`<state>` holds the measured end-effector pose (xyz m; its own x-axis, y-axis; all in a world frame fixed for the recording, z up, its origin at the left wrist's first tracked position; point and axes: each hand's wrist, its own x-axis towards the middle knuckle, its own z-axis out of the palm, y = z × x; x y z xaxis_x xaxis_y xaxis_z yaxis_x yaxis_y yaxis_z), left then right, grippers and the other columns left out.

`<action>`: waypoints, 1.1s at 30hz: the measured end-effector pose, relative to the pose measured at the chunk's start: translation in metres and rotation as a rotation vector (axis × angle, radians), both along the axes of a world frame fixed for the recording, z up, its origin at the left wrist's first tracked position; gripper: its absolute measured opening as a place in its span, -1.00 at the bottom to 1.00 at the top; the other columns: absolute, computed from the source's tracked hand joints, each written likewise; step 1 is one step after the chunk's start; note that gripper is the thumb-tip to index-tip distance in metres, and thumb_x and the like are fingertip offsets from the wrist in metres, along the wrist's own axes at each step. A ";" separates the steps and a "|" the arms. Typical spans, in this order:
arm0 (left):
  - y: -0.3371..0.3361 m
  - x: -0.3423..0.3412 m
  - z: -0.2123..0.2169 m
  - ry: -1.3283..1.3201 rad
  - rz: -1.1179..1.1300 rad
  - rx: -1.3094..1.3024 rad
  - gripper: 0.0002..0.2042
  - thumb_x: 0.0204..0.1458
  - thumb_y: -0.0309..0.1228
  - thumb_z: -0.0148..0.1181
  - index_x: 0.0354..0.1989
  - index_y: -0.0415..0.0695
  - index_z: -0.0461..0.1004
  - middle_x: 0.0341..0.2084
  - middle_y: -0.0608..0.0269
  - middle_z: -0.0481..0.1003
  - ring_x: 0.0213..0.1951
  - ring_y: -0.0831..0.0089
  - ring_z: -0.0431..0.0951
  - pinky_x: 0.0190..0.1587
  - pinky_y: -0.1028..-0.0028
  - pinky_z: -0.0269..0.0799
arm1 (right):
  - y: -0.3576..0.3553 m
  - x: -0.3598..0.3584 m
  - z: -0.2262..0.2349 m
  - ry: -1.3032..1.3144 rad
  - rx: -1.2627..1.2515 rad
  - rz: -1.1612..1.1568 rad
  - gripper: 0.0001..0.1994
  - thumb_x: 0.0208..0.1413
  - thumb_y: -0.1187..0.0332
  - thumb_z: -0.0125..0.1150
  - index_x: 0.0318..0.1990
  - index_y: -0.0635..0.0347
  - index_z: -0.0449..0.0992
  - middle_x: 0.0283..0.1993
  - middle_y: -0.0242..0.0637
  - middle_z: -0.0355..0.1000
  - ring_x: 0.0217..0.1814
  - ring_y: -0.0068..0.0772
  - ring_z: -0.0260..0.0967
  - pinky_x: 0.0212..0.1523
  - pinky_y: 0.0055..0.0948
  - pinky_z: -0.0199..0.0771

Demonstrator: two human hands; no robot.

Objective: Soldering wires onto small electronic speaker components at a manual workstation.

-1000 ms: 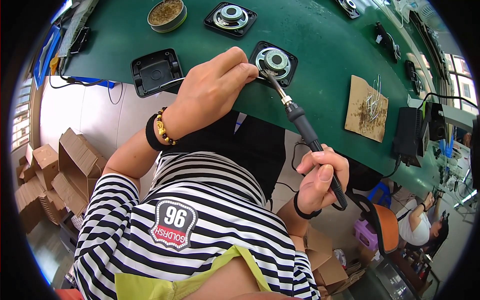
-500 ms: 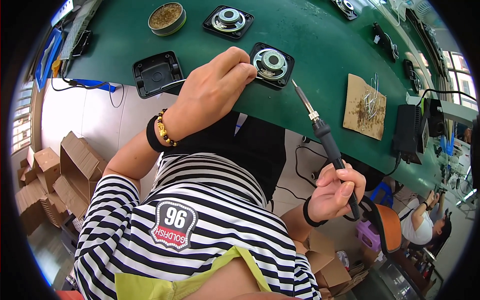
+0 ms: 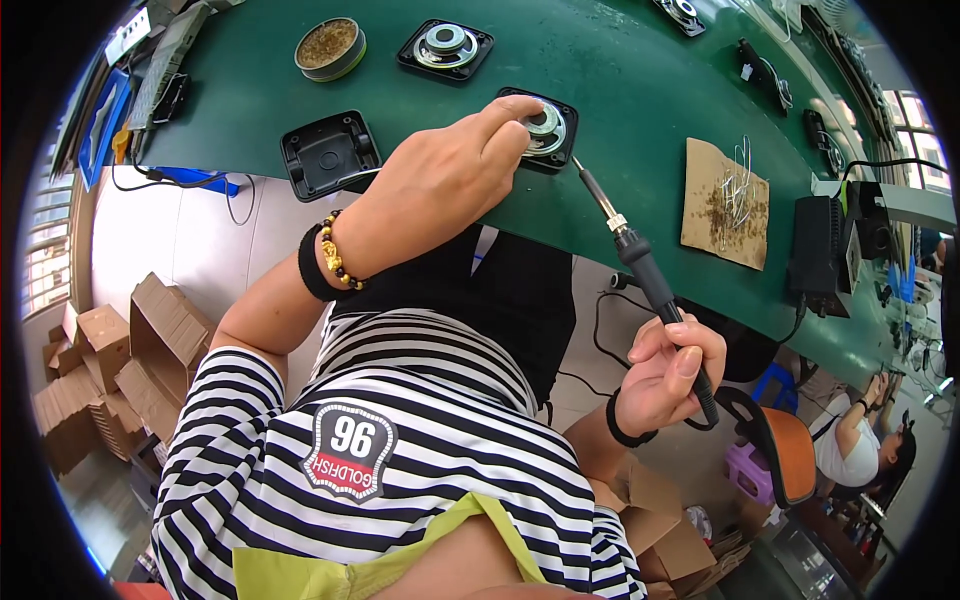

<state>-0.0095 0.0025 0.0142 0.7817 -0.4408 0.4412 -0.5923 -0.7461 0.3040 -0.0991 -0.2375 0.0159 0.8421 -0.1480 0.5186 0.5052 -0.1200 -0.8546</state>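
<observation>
Just above the middle of the frame, the square black-framed loudspeaker with its round silver magnet (image 3: 545, 130) lies on the green workbench mat (image 3: 620, 60) near the bench's front edge. The left hand (image 3: 440, 185) comes in from the lower left and rests on it, index and middle fingertips pressing its top and near rim, the other fingers loosely curled. To the lower right, the right hand (image 3: 668, 375) is clenched around the black handle of the metal-tipped soldering iron (image 3: 640, 270); its tip hangs just beside the speaker's right edge, seemingly not touching. Doing the joint well probably means keeping the speaker pinned flat, fingertips away from the hot tip, and bringing the tip in at a shallow angle. The iron's cord trails below the bench, where it could snag.
</observation>
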 end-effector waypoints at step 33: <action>-0.015 0.005 0.000 -0.085 0.083 -0.005 -0.80 -0.10 -0.58 0.20 -0.34 -0.27 0.29 -0.20 0.20 0.40 -0.43 0.35 0.51 -0.45 0.44 0.43 | 0.015 0.011 0.000 0.079 -0.051 0.083 -0.75 0.25 0.30 -0.06 -0.27 0.34 0.42 -0.68 -0.31 0.27 -0.67 -0.54 0.15 -0.35 -0.47 0.24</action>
